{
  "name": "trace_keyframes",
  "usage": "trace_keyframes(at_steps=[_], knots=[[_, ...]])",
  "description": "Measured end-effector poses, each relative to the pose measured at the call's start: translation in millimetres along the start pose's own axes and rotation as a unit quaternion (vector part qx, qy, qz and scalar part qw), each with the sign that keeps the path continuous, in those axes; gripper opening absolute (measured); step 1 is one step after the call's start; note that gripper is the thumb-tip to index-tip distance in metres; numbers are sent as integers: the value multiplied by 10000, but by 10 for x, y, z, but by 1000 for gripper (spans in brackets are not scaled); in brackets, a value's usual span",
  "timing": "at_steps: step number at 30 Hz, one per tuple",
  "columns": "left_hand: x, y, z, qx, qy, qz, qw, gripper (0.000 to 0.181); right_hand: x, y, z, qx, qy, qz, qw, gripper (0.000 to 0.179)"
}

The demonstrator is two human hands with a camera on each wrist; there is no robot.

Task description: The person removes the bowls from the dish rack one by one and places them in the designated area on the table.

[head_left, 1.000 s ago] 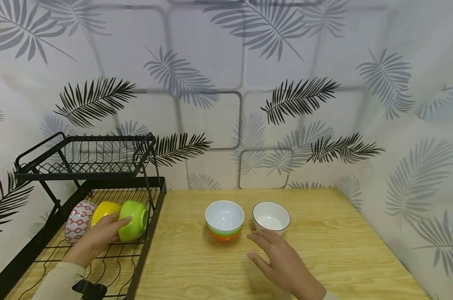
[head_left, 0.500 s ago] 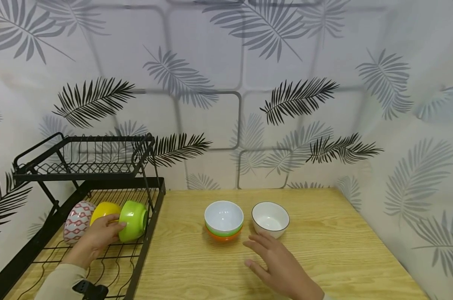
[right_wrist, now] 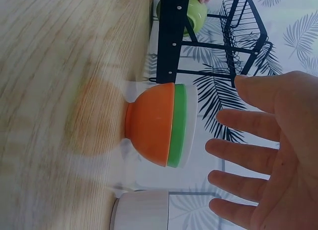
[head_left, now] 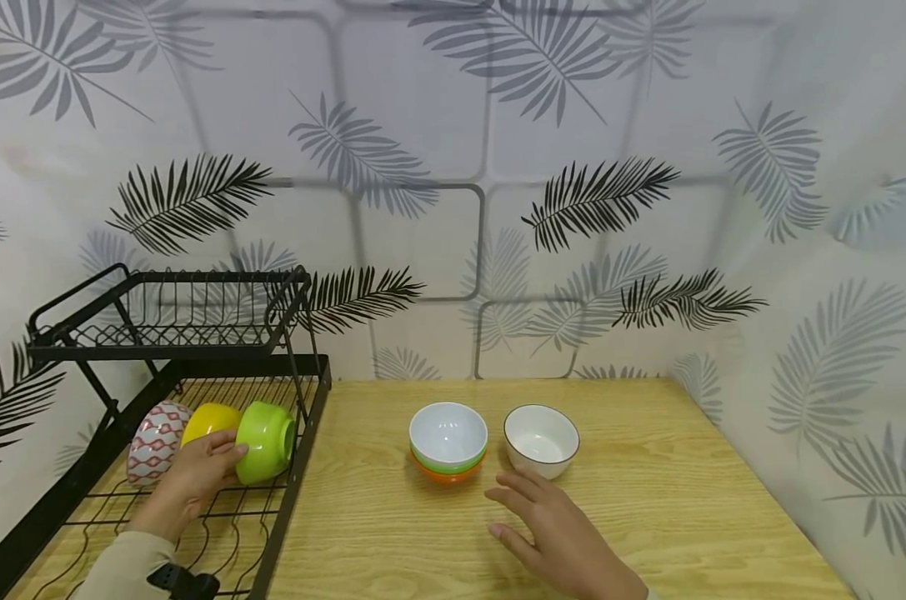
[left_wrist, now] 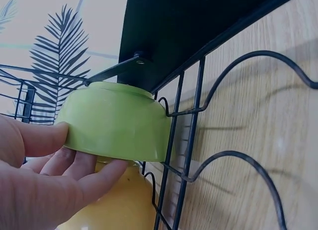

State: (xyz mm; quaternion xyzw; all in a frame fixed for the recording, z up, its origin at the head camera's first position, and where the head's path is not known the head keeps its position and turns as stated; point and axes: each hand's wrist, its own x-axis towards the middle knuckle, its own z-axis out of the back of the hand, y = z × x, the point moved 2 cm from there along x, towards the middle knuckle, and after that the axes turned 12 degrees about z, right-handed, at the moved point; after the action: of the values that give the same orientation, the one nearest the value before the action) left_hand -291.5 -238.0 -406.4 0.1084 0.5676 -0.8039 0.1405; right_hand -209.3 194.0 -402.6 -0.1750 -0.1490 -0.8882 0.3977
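Note:
At the left in the head view, my left hand (head_left: 201, 475) pinches the rim of a lime-green bowl (head_left: 265, 442), which stands on its side in the dish rack. In the left wrist view the thumb (left_wrist: 42, 138) presses the outer wall of the bowl, while the other fingers (left_wrist: 99, 180) curl under its rim. Beside it lean a yellow bowl (head_left: 211, 421) and a red-and-white patterned bowl (head_left: 158, 442). My right hand (head_left: 565, 533) hovers over the table with spread fingers and holds nothing, near a dark-rimmed white bowl (head_left: 541, 437).
Left of the table stands a black two-tier dish rack (head_left: 302, 483) with a raised upper shelf (head_left: 160, 350). A stack of white, green and orange bowls (head_left: 448, 446) sits mid-table (head_left: 392, 542). A leaf-patterned backdrop (head_left: 422, 250) rises behind.
The left thumb has shifted slightly on the lime-green bowl, which stays in place in the rack. My right hand has drifted a little leftward and down. The bowls on the table stand still.

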Motion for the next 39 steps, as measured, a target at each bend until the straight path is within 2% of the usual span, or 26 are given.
trace_keyframes(at_steps=[5, 12, 17, 28, 39], knots=[[10, 4, -4, -80, 72, 10, 9999, 56, -21, -5, -3, -7, -21, 29, 10000, 36], [-12, -59, 72, -183, 312, -68, 9993, 58, -28, 15, 7, 16, -124, 214, 9997, 33], [-38, -105, 96, -237, 425, -15, 9988, 61, -33, 26, 23, 80, -90, 143, 9998, 32], [-55, -86, 136, -482, 576, 157, 9971, 62, -61, 0, -41, 271, 163, -21, 9995, 36], [-105, -96, 205, -344, 512, 17, 9981, 64, -56, 11, -30, 327, 162, -63, 9993, 46]])
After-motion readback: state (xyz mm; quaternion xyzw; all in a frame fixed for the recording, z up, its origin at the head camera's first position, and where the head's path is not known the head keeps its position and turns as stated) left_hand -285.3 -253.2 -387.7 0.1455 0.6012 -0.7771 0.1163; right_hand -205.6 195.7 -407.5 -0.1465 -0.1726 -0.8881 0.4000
